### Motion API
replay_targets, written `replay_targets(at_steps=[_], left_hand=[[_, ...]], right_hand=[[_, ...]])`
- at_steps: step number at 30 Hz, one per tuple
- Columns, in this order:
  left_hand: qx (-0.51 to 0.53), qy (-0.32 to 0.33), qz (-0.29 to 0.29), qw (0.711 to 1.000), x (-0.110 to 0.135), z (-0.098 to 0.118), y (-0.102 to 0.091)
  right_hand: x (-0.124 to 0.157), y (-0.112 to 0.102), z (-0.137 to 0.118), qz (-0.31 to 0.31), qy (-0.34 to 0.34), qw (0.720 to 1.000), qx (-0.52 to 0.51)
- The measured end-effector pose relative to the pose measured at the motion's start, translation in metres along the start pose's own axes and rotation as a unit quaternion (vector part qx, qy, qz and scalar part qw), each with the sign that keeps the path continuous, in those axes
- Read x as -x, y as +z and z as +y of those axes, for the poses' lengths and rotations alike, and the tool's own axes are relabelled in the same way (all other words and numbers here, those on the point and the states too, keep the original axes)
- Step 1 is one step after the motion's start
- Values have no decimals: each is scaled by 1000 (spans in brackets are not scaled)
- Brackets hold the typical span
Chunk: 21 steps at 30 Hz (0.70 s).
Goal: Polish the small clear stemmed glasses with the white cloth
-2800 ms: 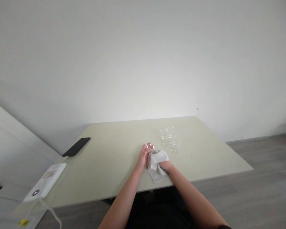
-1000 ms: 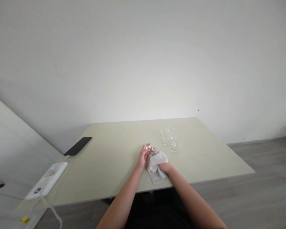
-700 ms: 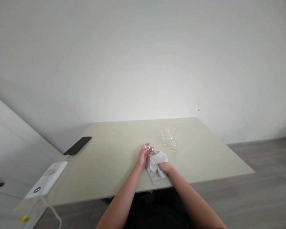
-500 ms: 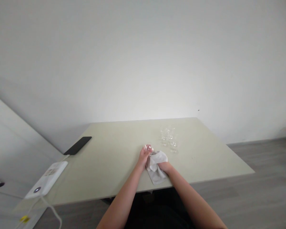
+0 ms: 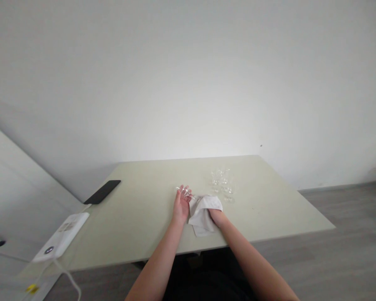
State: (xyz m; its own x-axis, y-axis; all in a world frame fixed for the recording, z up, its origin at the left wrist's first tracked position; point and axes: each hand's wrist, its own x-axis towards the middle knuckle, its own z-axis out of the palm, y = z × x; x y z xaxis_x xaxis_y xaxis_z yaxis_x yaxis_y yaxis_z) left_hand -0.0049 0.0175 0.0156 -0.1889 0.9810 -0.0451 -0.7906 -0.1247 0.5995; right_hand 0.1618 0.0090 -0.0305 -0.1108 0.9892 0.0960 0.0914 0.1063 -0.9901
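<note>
My left hand (image 5: pixel 181 204) holds a small clear glass (image 5: pixel 185 192) over the beige table (image 5: pixel 144 217), its fingers curled round the glass. My right hand (image 5: pixel 215 215) grips a white cloth (image 5: pixel 202 211) right beside it, and the cloth hangs down onto the table. The cloth touches or nearly touches the glass; I cannot tell which. A cluster of several clear glasses (image 5: pixel 222 182) stands on the table just beyond my right hand.
A black phone (image 5: pixel 101 192) lies at the table's far left edge. A white device (image 5: pixel 61 236) with a cable sits on the near left corner. Grey floor lies to the right of the table, a white wall behind.
My left hand has shifted left and up, turning the glass so it points to the left. The cloth has moved up a little with my right hand.
</note>
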Motion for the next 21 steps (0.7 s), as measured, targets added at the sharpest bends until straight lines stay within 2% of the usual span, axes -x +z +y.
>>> replay_targets(at_steps=[3, 7, 11, 16, 18, 21], left_hand=[[-79, 43, -30, 995, 3, -4, 2], [-184, 100, -56, 976, 8, -10, 5], [-212, 143, -36, 966, 7, -5, 3], [-239, 177, 3, 955, 4, 1, 1], [-269, 176, -14, 947, 5, -2, 1], [-305, 135, -72, 940, 7, -11, 3]], right_hand=[[-3, 0, 6, -21, 14, 1000, -14], [-3, 0, 9, -4, -37, 999, -24], [1, -2, 1, -16, -53, 998, -35], [11, -3, -13, -53, 49, 992, -107], [16, -3, -17, -79, 80, 986, -124], [22, -2, -24, -137, 85, 981, -106]])
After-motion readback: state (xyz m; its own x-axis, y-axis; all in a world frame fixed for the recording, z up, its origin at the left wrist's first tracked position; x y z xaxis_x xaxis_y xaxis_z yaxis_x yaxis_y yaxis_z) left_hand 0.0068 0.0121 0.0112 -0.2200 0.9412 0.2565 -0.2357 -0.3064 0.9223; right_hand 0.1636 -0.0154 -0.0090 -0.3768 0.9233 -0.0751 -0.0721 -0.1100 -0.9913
